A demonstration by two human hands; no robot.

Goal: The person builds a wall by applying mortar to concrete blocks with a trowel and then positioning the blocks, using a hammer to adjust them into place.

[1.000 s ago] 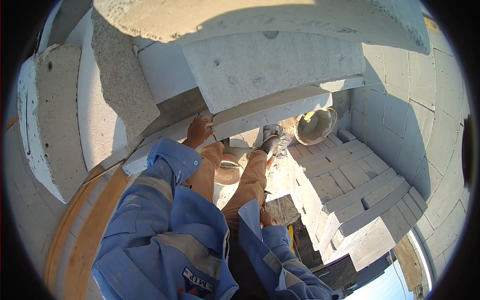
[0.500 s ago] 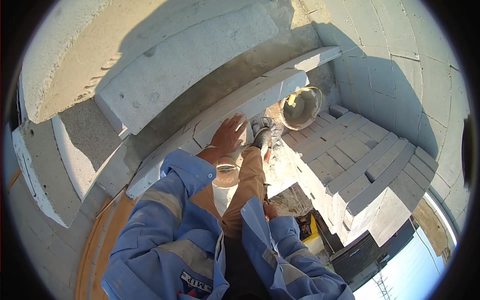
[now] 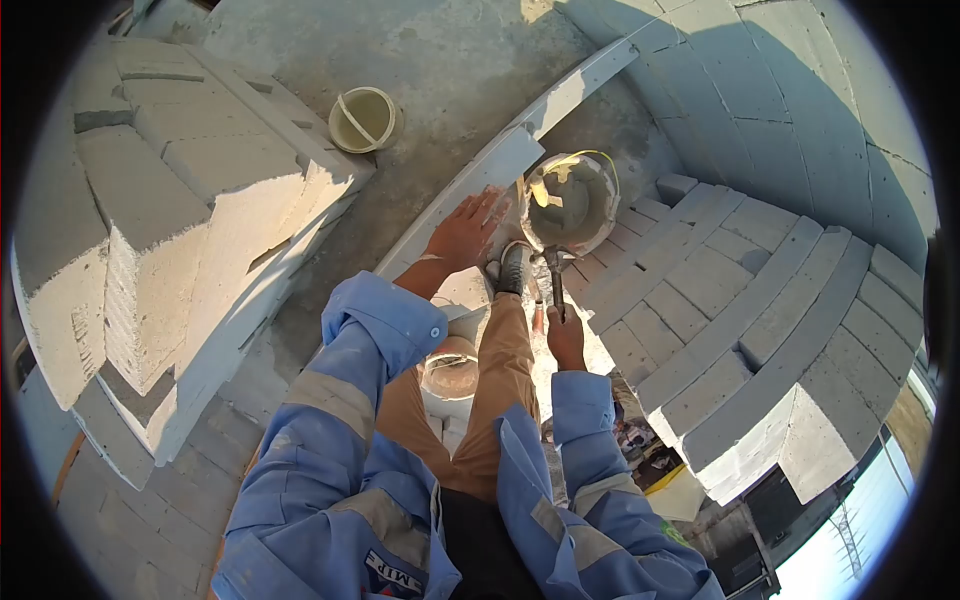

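Note:
My left hand (image 3: 462,235) lies flat with its fingers stretched out on the side of a pale block (image 3: 505,165) in a low wall course. My right hand (image 3: 567,338) is closed round the handle of a hammer (image 3: 557,272), whose metal head points away from me. Just beyond the hammer head stands a bucket (image 3: 572,205) of grey mortar with a yellow-handled tool in it. Beside my shoe, a tool with a reddish handle (image 3: 538,318) is partly hidden.
To the right rises a large stack of pale blocks (image 3: 700,290); another stack (image 3: 190,150) fills the left side. A pale bucket (image 3: 365,120) stands on the floor behind the wall course. Another bucket (image 3: 450,368) sits between my legs. A block wall (image 3: 800,110) closes the far right.
My right hand has come forward from beside my leg, and the hammer now shows in it. My left hand stays on the block. The view has shifted, showing the left stack and pale bucket.

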